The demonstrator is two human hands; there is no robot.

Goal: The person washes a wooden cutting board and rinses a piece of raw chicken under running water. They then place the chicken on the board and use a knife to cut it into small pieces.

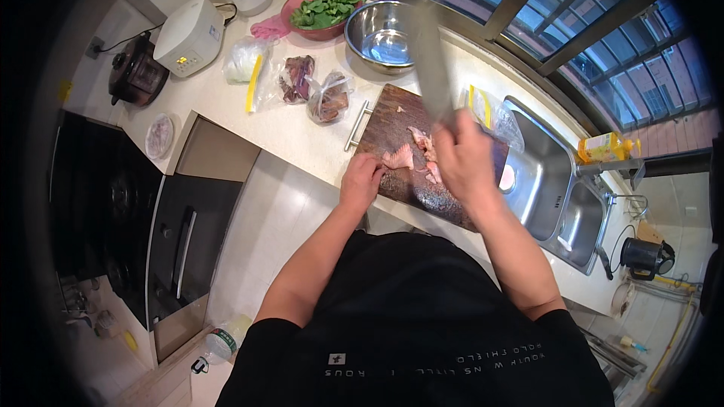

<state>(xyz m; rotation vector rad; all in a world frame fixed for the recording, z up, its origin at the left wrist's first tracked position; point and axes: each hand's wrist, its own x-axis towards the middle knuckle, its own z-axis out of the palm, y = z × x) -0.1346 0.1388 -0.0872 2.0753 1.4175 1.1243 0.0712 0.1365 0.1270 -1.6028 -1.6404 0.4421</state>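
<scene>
My right hand (466,158) grips the handle of a cleaver (431,59), whose broad blade is raised above the board and blurred. A dark wooden cutting board (390,110) with a metal side handle lies on the counter before me. On it is a piece of raw poultry (399,157) with ridged skin, its left end pinched by the fingers of my left hand (362,178). More raw pieces (419,138) lie to its right, partly hidden behind my right hand. The blade is apart from the meat.
Behind the board stand a steel bowl (373,39) and a red bowl of leafy greens (294,20). Bagged meat (331,99) lies to the left. A plastic bag (506,124) sits between board and sink (543,181). A white rice cooker (189,39) stands further left.
</scene>
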